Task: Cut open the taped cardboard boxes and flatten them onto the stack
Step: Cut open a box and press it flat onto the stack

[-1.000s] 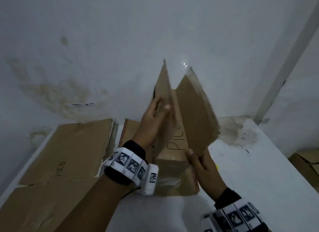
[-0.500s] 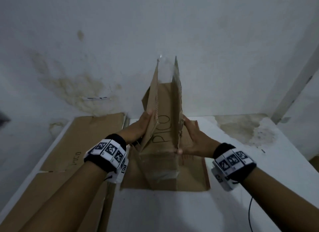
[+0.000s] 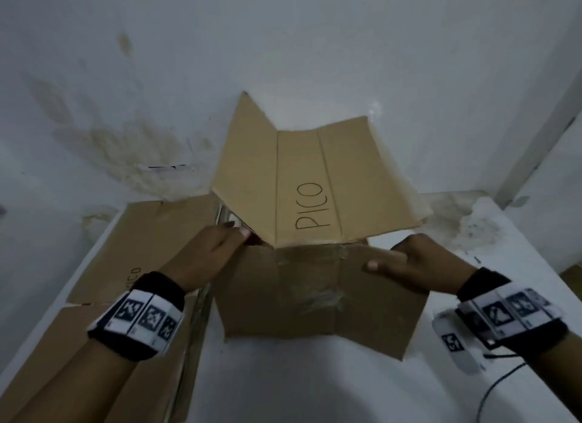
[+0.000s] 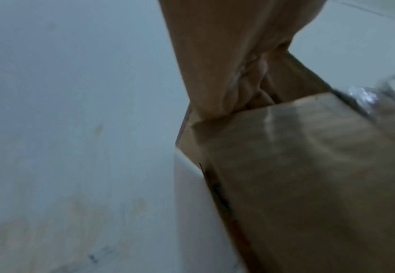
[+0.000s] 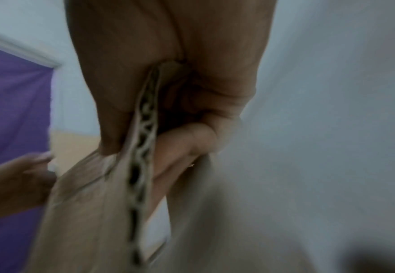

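Note:
A brown cardboard box (image 3: 315,186) marked "PICO" is spread open in front of me, its upper panels tilted up toward the wall and its lower taped panels (image 3: 308,293) hanging over the white table (image 3: 283,385). My left hand (image 3: 217,249) grips the box's left edge, fingers tucked behind the cardboard (image 4: 308,166). My right hand (image 3: 406,262) pinches the right edge, thumb on top; the right wrist view shows the corrugated edge (image 5: 142,147) between thumb and fingers. A stack of flattened cardboard (image 3: 138,243) lies on the left of the table.
A stained white wall (image 3: 126,145) stands close behind the table. A dark cable (image 3: 494,388) trails at the right near my wrist. Bare white tabletop lies in front of the box and on the right.
The box, folded narrow and upright between my hands before, has been pulled open wide. Both hands have moved apart to its left and right edges.

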